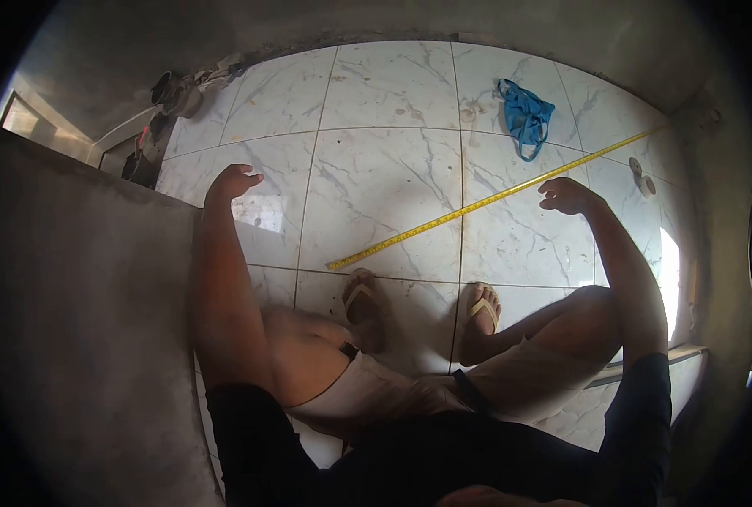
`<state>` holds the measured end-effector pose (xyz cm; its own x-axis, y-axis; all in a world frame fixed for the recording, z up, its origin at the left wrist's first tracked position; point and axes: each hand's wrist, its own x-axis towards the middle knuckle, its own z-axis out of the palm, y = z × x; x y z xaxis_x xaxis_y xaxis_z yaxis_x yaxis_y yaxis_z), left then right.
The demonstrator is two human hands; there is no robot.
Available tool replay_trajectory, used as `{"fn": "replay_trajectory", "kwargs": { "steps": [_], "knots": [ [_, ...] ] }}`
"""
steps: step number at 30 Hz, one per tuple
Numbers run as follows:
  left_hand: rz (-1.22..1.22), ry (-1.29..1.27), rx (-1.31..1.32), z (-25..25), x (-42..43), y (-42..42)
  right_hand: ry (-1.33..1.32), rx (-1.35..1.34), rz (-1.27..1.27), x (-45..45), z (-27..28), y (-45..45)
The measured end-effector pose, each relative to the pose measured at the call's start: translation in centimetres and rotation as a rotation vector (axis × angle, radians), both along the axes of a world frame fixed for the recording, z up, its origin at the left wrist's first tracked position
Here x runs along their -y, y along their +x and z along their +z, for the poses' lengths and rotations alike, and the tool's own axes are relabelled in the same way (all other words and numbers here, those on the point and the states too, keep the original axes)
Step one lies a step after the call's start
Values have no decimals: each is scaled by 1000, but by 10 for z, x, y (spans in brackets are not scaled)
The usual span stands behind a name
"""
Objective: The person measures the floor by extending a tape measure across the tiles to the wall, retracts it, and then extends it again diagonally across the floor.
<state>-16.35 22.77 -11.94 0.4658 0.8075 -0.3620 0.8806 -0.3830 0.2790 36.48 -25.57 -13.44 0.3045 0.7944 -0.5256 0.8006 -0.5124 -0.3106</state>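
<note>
A yellow measuring tape lies extended across the white marbled floor tiles, slanting from near my left foot up toward the right wall. My left hand hangs over the tiles at the left, fingers curved and apart, holding nothing. On the right, my right hand is just below the tape, with its fingers bent and parted and nothing visible in them. Beyond the tape, a crumpled blue cloth or bag with loops rests on the floor.
Dark objects and a cable lie along the upper left wall. Two small round items sit near the right wall. My feet in light sandals stand on the tiles. A grey wall rises close on the left.
</note>
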Motion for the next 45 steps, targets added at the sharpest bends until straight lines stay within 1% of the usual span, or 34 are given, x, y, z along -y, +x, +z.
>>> {"fn": "replay_trajectory", "kwargs": {
  "steps": [4, 5, 7, 14, 16, 18, 28, 36, 42, 45],
  "knots": [
    [-15, 4, 39, -12, -10, -2, -5, 13, 10, -1, -3, 1],
    [8, 7, 32, -11, -9, 0, 31, 9, 49, 0, -15, 9],
    [38, -4, 20, -7, -4, 2, 33, 3, 19, 1, -17, 8],
    [62, -8, 14, 6, 8, 11, 46, 19, 26, 0, -14, 6],
    [48, -16, 16, 12, 14, 13, 9, 24, 28, -2, -10, 4],
    [53, -12, 20, 11, 14, 13, -30, 27, 30, -3, -9, 4],
    [36, 37, 9, 6, 12, 13, 1, 25, 33, 0, -2, 0],
    [39, 21, -5, 11, 16, 16, 20, 58, 73, 3, -16, 9],
    [43, 8, -23, 9, 13, 17, 33, 33, 41, 4, -17, 9],
    [48, 3, -13, 10, 15, 16, 42, 62, 102, 3, -22, 13]
  ]
}}
